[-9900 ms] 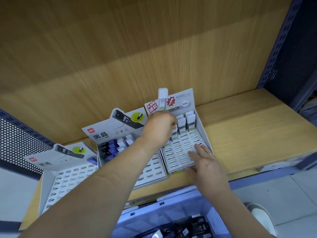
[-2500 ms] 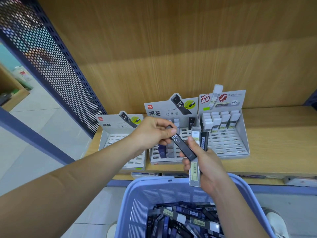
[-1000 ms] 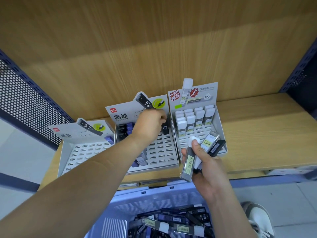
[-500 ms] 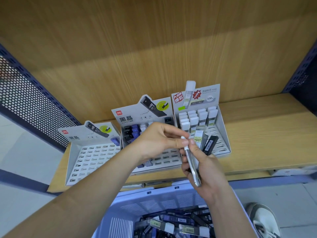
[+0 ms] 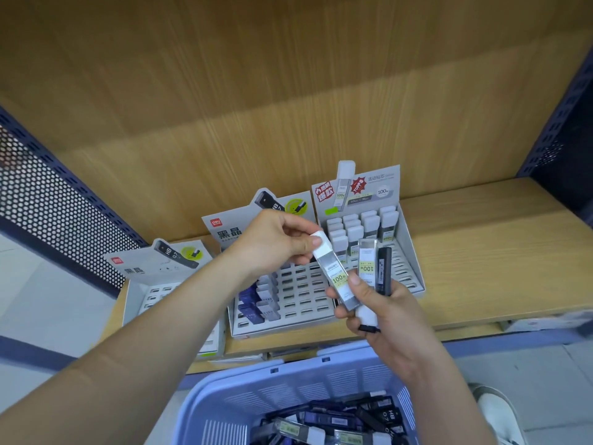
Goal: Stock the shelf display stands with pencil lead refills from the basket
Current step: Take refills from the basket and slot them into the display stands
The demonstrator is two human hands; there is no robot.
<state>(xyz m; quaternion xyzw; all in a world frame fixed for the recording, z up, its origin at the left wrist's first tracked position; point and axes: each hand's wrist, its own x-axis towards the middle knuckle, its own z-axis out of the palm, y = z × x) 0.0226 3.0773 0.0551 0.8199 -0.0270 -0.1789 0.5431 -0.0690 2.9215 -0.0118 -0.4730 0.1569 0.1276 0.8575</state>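
My left hand [image 5: 276, 242] pinches the white cap of a clear lead refill tube [image 5: 333, 274] with a "100" label. My right hand [image 5: 385, 319] grips the lower end of that tube, together with a second clear tube [image 5: 367, 264] and a black tube [image 5: 383, 269]. Both hands hover in front of three grey display stands on the wooden shelf: the left stand [image 5: 150, 293], the middle stand [image 5: 301, 303] holding several blue and grey tubes, and the right stand [image 5: 407, 261] holding several white-capped tubes. Below, a blue basket [image 5: 244, 399] holds several refills.
A wooden back panel rises behind the stands. The shelf [image 5: 497, 252] stretches bare to the right. A perforated dark metal panel [image 5: 48, 200] stands at the left and another at the right edge. A white shoe [image 5: 500, 412] shows on the floor at bottom right.
My left hand has drawn the clear white-capped tube upward out of the bundle in my right hand; it has tilted so its cap points up-left. The view has shifted slightly.
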